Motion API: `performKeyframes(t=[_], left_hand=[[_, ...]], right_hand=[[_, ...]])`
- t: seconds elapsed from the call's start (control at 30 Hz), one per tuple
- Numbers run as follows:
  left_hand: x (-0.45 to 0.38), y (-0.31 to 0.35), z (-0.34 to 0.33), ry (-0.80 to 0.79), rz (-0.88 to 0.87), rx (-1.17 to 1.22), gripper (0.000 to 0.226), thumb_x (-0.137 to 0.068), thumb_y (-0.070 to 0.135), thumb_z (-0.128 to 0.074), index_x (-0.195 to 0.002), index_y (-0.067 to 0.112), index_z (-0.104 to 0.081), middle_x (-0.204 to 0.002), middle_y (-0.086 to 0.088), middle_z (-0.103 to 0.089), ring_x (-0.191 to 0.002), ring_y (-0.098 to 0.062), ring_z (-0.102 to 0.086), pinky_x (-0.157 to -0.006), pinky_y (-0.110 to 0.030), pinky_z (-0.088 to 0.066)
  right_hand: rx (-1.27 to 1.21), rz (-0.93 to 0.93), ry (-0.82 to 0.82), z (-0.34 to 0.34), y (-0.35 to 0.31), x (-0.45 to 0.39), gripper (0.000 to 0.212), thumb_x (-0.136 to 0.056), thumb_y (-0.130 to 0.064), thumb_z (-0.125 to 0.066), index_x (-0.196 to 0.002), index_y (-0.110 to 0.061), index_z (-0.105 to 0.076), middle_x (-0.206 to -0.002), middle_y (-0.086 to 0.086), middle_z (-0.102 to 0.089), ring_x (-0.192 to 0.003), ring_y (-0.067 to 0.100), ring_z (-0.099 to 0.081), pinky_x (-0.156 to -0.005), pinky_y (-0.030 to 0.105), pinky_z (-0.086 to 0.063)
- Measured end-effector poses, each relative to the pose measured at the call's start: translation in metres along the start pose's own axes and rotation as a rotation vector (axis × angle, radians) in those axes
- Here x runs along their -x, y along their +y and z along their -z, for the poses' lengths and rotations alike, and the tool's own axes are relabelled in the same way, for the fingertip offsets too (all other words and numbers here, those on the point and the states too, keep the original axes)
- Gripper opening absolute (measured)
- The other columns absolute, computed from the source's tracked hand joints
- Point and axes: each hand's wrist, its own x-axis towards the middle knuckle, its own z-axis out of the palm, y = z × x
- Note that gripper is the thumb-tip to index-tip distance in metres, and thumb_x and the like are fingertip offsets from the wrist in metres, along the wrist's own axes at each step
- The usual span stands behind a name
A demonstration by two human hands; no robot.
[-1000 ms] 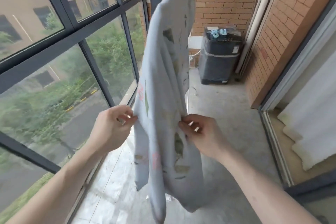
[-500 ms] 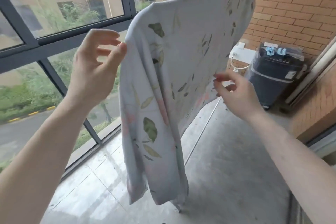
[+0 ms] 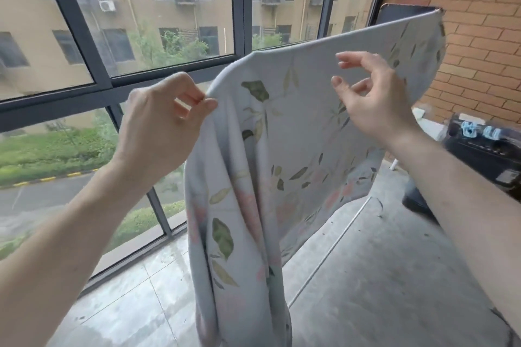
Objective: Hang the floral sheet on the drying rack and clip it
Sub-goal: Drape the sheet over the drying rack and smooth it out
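Balcony, laundry under way — floral sheet (image 3: pixel 282 127) now draped along a raised line from 9 o'clock up towards 1 o'clock, no longer bunched low as a second ago. Left hand (image 3: pixel 160 121) pinching the near corner of the fold at 9 o'clock; right hand (image 3: pixel 372 98) at 2 o'clock, fingers parted and loosely curled, holding nothing, just in front of the cloth. Rack itself hidden under the fabric (dark panel (image 3: pixel 400 13) at 1 o'clock). Blue clips (image 3: pixel 476 131) waiting on the black washing machine (image 3: pixel 485 155) at 3 o'clock — spreading apparently near done, clipping yet to come.
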Motion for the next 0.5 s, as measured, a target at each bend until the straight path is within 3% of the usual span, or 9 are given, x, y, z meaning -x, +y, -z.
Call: performKeyframes(t=[0.1, 0.2, 0.3, 0.4, 0.5], left_hand=[[-0.004, 0.004, 0.000, -0.009, 0.041, -0.034, 0.011, -0.092, 0.035, -0.073, -0.086, 0.026, -0.071, -0.079, 0.022, -0.068, -0.067, 0.002, -0.064, -0.062, -0.016, -0.045], [-0.008, 0.005, -0.002, -0.001, 0.100, -0.024, 0.012, -0.091, 0.033, -0.075, -0.081, 0.029, -0.071, -0.075, 0.024, -0.069, -0.064, -0.003, -0.064, -0.055, -0.014, -0.042], [-0.011, 0.014, 0.002, 0.010, 0.149, -0.056, 0.012, -0.091, 0.027, -0.076, -0.079, 0.030, -0.074, -0.076, 0.023, -0.069, -0.064, -0.003, -0.064, -0.056, -0.016, -0.046], [-0.014, 0.022, 0.004, -0.008, 0.188, -0.112, 0.012, -0.092, 0.024, -0.075, -0.081, 0.029, -0.075, -0.077, 0.013, -0.071, -0.071, -0.007, -0.066, -0.067, -0.025, -0.051], [-0.021, 0.026, 0.008, -0.003, 0.237, -0.173, 0.012, -0.093, 0.025, -0.073, -0.082, 0.029, -0.074, -0.080, 0.012, -0.071, -0.077, -0.002, -0.065, -0.070, -0.016, -0.048]], right_hand=[[0.024, 0.147, -0.089, -0.011, -0.011, -0.039, 0.039, -0.099, -0.035, -0.067, -0.138, -0.032, -0.062, -0.135, -0.013, -0.058, -0.070, 0.001, -0.064, -0.068, 0.004, -0.044], [0.104, 0.324, -0.200, -0.020, -0.020, -0.082, 0.035, -0.101, -0.039, -0.064, -0.135, -0.032, -0.066, -0.135, -0.012, -0.061, -0.071, 0.000, -0.058, -0.077, 0.020, -0.048], [0.173, 0.412, -0.372, -0.026, -0.022, -0.119, 0.023, -0.098, -0.047, -0.064, -0.111, -0.035, -0.078, -0.115, -0.012, -0.072, -0.085, 0.007, -0.060, -0.086, 0.040, -0.054], [0.126, 0.475, -0.503, -0.028, -0.020, -0.142, 0.017, -0.094, -0.046, -0.070, -0.093, -0.033, -0.080, -0.091, -0.015, -0.069, -0.074, 0.003, -0.056, -0.076, 0.033, -0.048], [0.034, 0.511, -0.626, -0.032, -0.020, -0.159, 0.010, -0.090, -0.047, -0.075, -0.084, -0.038, -0.077, -0.084, -0.013, -0.068, -0.067, 0.004, -0.055, -0.066, 0.021, -0.041]])
